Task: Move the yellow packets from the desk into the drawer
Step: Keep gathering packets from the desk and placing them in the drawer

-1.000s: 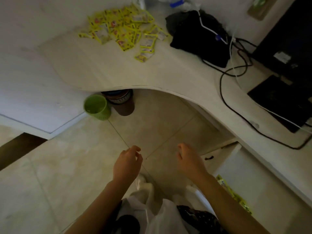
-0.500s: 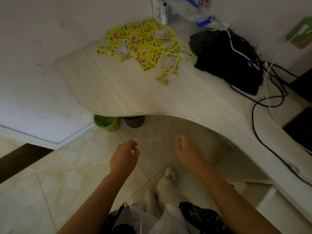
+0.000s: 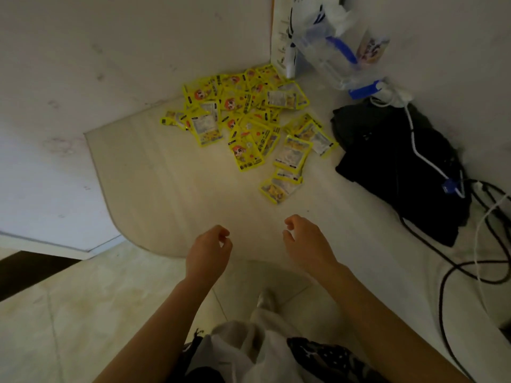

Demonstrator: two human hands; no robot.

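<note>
- On the pale wood-grain desk (image 3: 171, 194), toward the back corner at 12 o'clock from the hands, lies a loose heap of yellow packets (image 3: 243, 120); many overlap, some face up with a red-haired cartoon figure, others showing a silvery printed side.
- At the 6 o'clock edge of the heap, one outlying packet (image 3: 278, 189) lies flat, nearest to the hands and apart from both.
- Left hand (image 3: 207, 252): held over the curved front edge of the desk, fingers curled loosely inward, thumb close to the fingertips, holding nothing.
- Right hand (image 3: 304, 241): held over the desk surface at 3 o'clock from the left hand, fingers half curled, also holding nothing. The two hands are near each other but not touching.
- Neither hand touches any packet; bare desk surface lies between hands and heap.
- At 3 o'clock from the heap, a black fabric bundle (image 3: 398, 167) lies on the desk, with a white cable (image 3: 420, 153) running across it.
- Black cables (image 3: 456, 269) loop over the desk at the right edge of the view.
- At 1 o'clock from the heap, a clear plastic bag (image 3: 331, 45) with blue parts stands against the wall, next to a white upright carton (image 3: 282, 37).
- Below the desk edge, at 6 o'clock, beige floor tiles (image 3: 83, 313) and the person's light trousers (image 3: 262, 327) are visible.
- No drawer is in view.
</note>
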